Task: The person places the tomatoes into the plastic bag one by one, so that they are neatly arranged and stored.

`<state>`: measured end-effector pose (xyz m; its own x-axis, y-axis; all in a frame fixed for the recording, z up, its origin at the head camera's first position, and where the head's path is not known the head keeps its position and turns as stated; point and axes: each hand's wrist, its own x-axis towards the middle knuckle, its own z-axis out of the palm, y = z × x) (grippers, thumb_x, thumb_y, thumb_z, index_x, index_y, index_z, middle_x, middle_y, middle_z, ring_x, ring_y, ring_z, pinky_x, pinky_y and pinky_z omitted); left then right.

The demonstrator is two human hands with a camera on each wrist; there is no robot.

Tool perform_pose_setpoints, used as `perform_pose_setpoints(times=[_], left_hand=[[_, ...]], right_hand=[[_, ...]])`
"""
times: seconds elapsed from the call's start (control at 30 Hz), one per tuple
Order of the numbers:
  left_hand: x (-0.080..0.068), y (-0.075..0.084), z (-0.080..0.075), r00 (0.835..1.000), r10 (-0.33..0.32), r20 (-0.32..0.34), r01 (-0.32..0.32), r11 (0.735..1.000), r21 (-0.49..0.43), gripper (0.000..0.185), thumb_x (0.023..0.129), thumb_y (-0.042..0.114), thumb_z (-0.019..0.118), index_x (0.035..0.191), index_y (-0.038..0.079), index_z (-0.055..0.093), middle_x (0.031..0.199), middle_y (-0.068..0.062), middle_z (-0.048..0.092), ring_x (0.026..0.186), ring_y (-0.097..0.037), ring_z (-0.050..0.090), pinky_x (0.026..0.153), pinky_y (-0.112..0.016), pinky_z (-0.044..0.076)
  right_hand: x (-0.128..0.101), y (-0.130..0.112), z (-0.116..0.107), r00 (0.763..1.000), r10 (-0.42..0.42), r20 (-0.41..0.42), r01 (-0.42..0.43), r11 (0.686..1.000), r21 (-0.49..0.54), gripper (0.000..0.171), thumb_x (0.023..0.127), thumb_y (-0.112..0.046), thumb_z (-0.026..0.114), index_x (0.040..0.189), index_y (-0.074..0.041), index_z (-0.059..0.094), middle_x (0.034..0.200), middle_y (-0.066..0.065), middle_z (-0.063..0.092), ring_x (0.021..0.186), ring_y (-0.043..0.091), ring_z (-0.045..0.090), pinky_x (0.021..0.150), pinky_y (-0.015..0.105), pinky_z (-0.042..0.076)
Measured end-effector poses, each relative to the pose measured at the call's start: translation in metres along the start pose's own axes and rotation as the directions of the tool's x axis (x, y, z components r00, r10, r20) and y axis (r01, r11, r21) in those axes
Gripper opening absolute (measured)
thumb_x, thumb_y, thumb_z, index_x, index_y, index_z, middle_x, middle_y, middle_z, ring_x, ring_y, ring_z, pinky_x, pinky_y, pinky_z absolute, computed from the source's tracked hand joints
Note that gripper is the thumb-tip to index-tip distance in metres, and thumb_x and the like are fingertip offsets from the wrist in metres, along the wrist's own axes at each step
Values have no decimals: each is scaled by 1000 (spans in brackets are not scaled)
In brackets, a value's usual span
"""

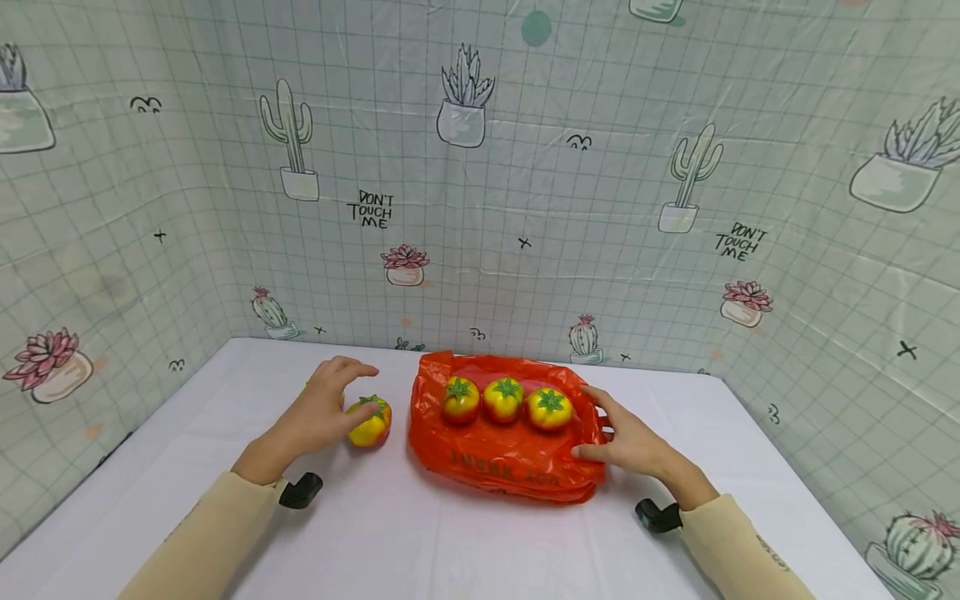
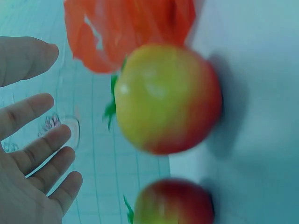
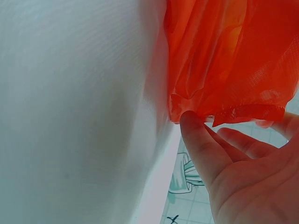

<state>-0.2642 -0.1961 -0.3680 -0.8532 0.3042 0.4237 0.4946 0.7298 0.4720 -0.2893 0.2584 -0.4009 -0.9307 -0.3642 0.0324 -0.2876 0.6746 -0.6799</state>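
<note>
Yellow-red, a loose tomato [image 1: 370, 422] lies on the white table [image 1: 375, 533] just under the left hand [image 1: 318, 414], whose fingers arch over it, spread and relaxed, with no grip visible. To that hand's right, the right hand [image 1: 628, 440] touches the near right edge of the orange plastic bag [image 1: 495, 454], thumb against the hem; whether it pinches, I cannot tell. Beyond its fingers, three tomatoes [image 1: 504, 400] sit in a row on the bag.

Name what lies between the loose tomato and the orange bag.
Only bare white table separates the loose tomato from the orange bag; the head view shows it.
</note>
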Motion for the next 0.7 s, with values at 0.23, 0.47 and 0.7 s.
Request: perform_pose_setpoints(times=[0.23,0.47,0.7], left_hand=[[0,-17,-10,998,-57,-16,57,998,27,42,85,19,71,123,7,58,125,-13,49,118,-33,41,98,-57,37],[-5,-31,-19,995,-84,-46,85,996,26,44,83,14,71,123,2,58,123,-20,49,117,-39,40,98,-60,33],[-9,-46,-22,988,-152,-12,153,987,44,49,84,21,72,126,0,55,125,-24,44,117,-43,37,97,-61,33]], right_hand=[[1,0,-1,1000,-12,-2,12,1000,13,92,77,-32,78,150,-18,23,145,12,37,121,32,47,94,44,48],[1,2,1,1000,-1,2,1,1000,7,92,77,-35,77,150,-19,23,146,11,37,122,32,47,95,44,47],[1,2,2,1000,19,5,-19,1000,10,94,76,-37,78,150,-20,22,145,13,37,121,32,48,93,43,48]])
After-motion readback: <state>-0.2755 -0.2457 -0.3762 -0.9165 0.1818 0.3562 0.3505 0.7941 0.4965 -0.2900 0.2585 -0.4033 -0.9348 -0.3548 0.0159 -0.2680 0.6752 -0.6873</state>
